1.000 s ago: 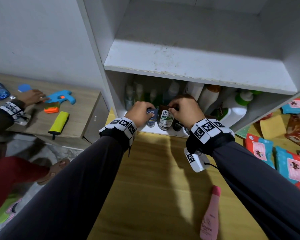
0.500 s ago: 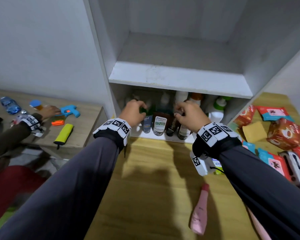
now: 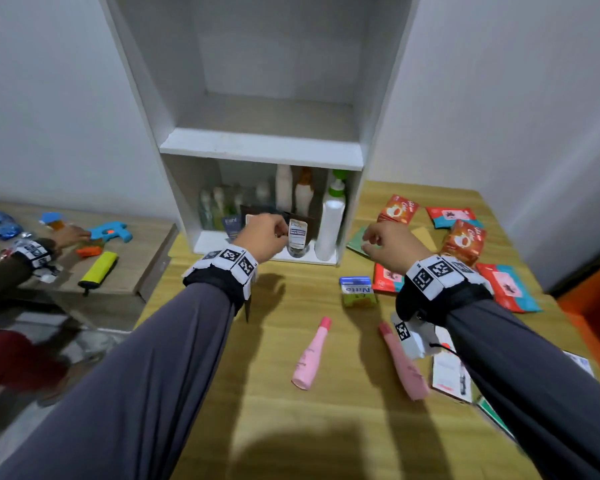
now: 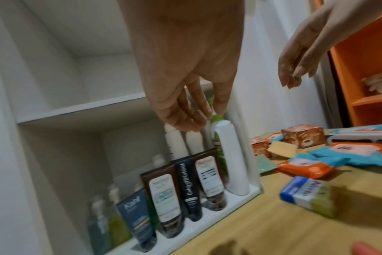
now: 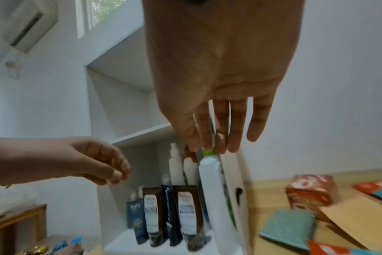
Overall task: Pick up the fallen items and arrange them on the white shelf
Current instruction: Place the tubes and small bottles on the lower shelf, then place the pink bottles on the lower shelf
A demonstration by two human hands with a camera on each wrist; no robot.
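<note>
**Both hands free in front of the lower shelf**

Head view: your left hand [image 3: 265, 237] hangs before the lower compartment of the tall white shelf [image 3: 262, 147], fingers loosely curled and holding nothing. Your right hand [image 3: 392, 244] is off to the right of the shelf, also loosely curled and empty. On the light wooden table [image 3: 267, 393] a pale pink bottle with a darker pink cap [image 3: 310, 355] lies on its side between your forearms. A second pink bottle [image 3: 404, 363] lies near your right wrist, and a blue and green box [image 3: 357, 291] sits just ahead of it.

Left wrist view: your fingers [image 4: 185, 113] point down, relaxed and apart, above a row of tubes standing at the front edge of the lower compartment: a blue tube [image 4: 137, 219], a brown tube with a white label [image 4: 164, 198], a black tube [image 4: 191, 189] and another brown tube [image 4: 209, 181]. A tall white bottle [image 4: 231, 158] stands at their right end.

Right wrist view: your fingers [image 5: 220, 131] are straight and close together, touching nothing.
</note>
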